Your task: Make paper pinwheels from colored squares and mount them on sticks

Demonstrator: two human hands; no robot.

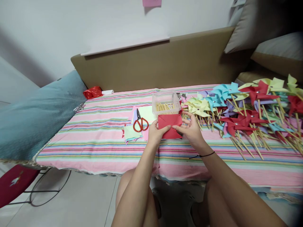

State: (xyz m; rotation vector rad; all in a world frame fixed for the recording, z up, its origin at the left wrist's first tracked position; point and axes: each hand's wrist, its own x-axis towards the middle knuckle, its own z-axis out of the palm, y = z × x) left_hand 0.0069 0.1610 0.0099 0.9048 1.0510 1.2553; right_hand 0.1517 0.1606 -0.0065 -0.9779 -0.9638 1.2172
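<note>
Between my two hands is a square of red paper (169, 121) with slits running in from its corners. My left hand (156, 131) pinches its left side, thumb on the front face. On the right side my right hand (190, 129) grips the sheet, its thumb meeting the middle and some fingers spread behind the edge. Just beyond the paper stands a clear plastic box (166, 102) with thin wooden sticks (163, 107) inside. Scissors with red-orange handles (140, 123) lie left of my left hand, on a stack of pastel paper sheets (132, 132).
Many finished paper pinwheels (239, 121) on sticks are heaped at the right. A striped cloth (94, 132) covers the seat, with a brown backrest (151, 66) behind. A red plastic bag (93, 92) and a blue cushion (44, 116) are at the left.
</note>
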